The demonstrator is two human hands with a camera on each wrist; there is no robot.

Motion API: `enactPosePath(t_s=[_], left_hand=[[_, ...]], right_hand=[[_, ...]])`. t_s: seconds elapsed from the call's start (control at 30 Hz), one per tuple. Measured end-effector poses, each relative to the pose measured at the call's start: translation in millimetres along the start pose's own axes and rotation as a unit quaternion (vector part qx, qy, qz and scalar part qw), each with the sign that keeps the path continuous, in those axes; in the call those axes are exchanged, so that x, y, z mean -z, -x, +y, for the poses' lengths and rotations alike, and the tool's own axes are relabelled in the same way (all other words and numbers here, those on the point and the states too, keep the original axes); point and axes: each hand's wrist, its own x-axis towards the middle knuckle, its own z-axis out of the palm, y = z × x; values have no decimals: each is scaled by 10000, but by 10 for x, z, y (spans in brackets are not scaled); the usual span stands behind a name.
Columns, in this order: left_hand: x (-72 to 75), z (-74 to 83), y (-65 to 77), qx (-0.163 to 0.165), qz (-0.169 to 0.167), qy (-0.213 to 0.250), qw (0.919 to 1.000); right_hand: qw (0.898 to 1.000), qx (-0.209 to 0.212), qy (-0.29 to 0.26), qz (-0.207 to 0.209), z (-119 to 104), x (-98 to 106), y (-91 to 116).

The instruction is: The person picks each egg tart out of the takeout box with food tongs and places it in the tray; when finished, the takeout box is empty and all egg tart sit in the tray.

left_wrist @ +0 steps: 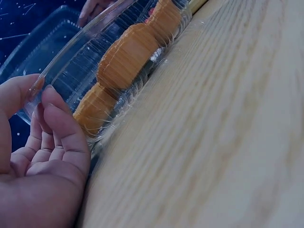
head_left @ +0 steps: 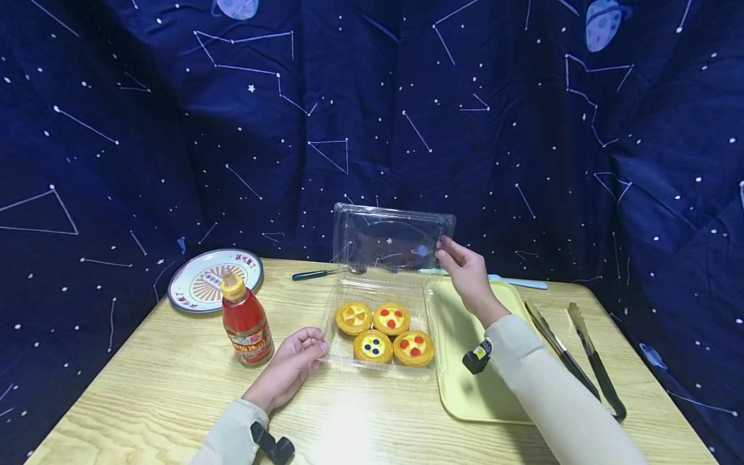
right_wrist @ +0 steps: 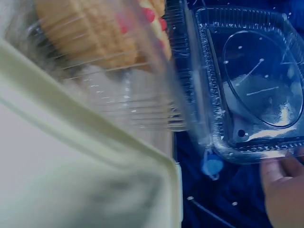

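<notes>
A clear plastic clamshell box [head_left: 421, 298] stands on the table with its lid [head_left: 401, 242] raised upright at the back. Inside the base lie several egg tarts [head_left: 374, 347], some with red dots, one with blue dots and one with a pale cross pattern. My left hand [head_left: 293, 365] pinches the base's front left corner between thumb and fingers, as the left wrist view shows up close. My right hand [head_left: 472, 278] holds the lid by its right edge, thumb and fingers at the rim [right_wrist: 273, 156].
To the right, a pale yellow tray [head_left: 465, 387] touches the box's side, with metal tongs [head_left: 593, 349] beyond it. On the left stand a red sauce bottle [head_left: 248, 329] and a patterned plate [head_left: 197, 278]. Behind the box lie a dark-handled utensil [head_left: 310, 275] and a light blue handle [head_left: 523, 283].
</notes>
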Motion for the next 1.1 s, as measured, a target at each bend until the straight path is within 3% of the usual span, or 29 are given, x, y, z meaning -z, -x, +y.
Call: enactPosePath(t_s=[0.27, 0.57, 0.8, 1.1], left_hand=[[-1, 2, -5, -19, -44, -24, 10000], [6, -14, -8, -138, -168, -83, 9997], [8, -4, -33, -188, -109, -191, 9996], [10, -11, -11, -97, -143, -176, 9997]], right_hand=[[9887, -1147, -358, -891, 191, 86, 36], [9746, -1841, -657, -1090, 344, 142, 110], [9736, -1969, -680, -933, 397, 144, 179], [9877, -1446, -270, -533, 199, 239, 316]])
